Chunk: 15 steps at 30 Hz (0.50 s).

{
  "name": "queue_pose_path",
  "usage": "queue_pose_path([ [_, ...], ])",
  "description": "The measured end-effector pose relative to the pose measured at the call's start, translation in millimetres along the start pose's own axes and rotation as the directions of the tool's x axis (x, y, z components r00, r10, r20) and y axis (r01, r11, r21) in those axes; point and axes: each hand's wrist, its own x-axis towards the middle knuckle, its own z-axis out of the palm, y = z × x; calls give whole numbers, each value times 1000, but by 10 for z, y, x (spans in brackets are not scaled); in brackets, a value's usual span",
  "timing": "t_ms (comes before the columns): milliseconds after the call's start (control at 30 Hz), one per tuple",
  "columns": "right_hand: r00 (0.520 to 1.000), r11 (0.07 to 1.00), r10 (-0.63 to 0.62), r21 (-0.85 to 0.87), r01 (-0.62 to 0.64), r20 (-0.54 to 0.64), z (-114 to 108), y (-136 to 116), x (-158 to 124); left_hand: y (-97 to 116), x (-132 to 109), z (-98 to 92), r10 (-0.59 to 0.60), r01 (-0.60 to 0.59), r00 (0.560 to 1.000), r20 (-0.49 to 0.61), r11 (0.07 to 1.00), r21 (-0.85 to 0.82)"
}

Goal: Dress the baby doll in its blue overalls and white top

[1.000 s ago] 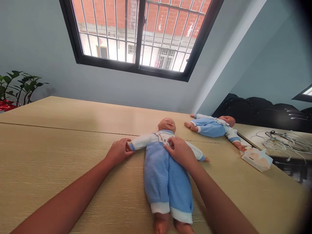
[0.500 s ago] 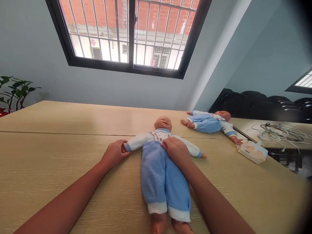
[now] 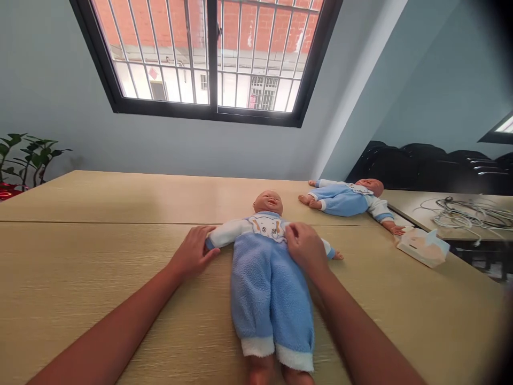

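A baby doll lies face up on the wooden table, its head toward the far side. It has blue fleece trousers and a white top with an animal face on the chest. At the cuff of the doll's outstretched arm on the left, my left hand is closed, with the doll's own hand hidden beneath it. My right hand rests at the right edge of the chest, over the other sleeve. Its fingers are curled together, and whatever lies under the fingertips is hidden. The sleeve's blue cuff and small hand show beyond it.
A second, similarly dressed doll lies at the back right. Near its hand stands a tissue box. Coiled cables lie on another table, with stacked black chairs behind. A leafy plant is at far left.
My right hand has slid right from the middle of the doll's chest to its edge, uncovering the animal face, and its fingers have curled. My left hand stays at the cuff.
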Motion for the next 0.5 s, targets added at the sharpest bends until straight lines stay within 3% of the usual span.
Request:
queue_pose_path([
  [67,991,992,125,-22,-124,52,-20,75,10,204,-2,-27,245,-246,969,-28,968,-46],
  [167,967,986,168,-24,-167,192,15,151,29,612,-9,-10,565,-564,825,36,825,-34],
  [267,973,994,76,54,-90,216,154,182,63,991,18,99,714,-748,655,249,660,74],
  [333,977,989,-33,148,1,211,250,158,67,1205,48,177,747,-809,576,332,579,102],
  [400,964,964,-144,253,86,224,308,106,42,1398,73,238,749,-829,545,377,550,104],
  [433,953,945,-185,308,106,240,320,80,25,1489,84,262,732,-819,556,394,564,106],
  [500,933,901,-220,425,82,285,316,54,-6,1653,101,308,656,-757,626,422,640,129],
])
